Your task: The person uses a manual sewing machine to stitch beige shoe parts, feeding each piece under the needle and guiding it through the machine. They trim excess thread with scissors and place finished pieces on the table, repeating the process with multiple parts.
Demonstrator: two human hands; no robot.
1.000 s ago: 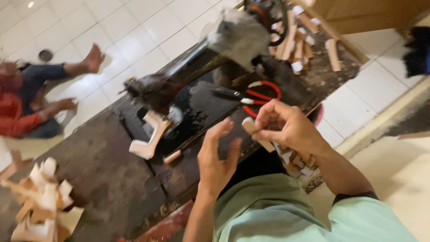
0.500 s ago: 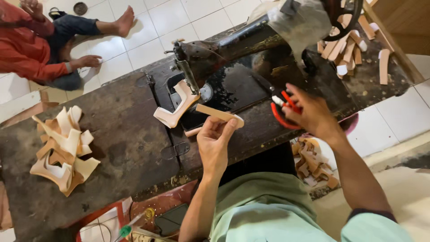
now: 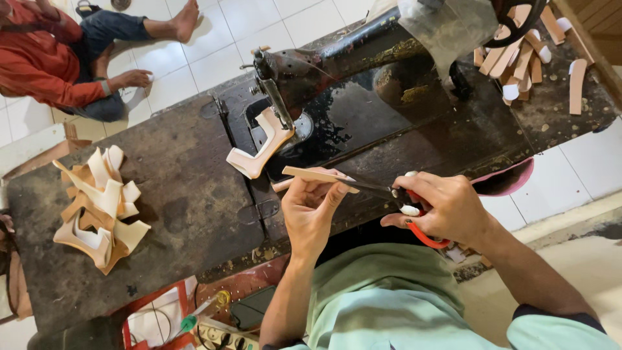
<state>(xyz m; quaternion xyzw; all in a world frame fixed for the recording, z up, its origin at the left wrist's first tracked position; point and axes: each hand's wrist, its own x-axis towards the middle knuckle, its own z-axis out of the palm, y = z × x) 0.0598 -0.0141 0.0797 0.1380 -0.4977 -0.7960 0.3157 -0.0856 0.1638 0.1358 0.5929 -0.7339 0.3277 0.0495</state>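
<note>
My left hand [image 3: 311, 210] pinches a narrow tan leather strip [image 3: 317, 176] and holds it level in front of me. My right hand [image 3: 447, 207] grips red-handled scissors [image 3: 414, 217], and their dark blades meet the strip's right end. Both hands hover over the front edge of a worn dark sewing table [image 3: 181, 201]. Just beyond them stands a black sewing machine [image 3: 343, 58] with a cut tan leather piece [image 3: 262, 146] lying under its needle.
A heap of cut tan leather pieces [image 3: 97, 204] lies at the table's left. Several loose strips [image 3: 525, 55] are piled at the far right. A person in a red shirt [image 3: 58, 58] sits on the white tiled floor at the upper left. A power strip [image 3: 220, 334] lies below.
My right hand took the scissors from the table and brought them to the strip in my left hand. The view has swung left and down.
</note>
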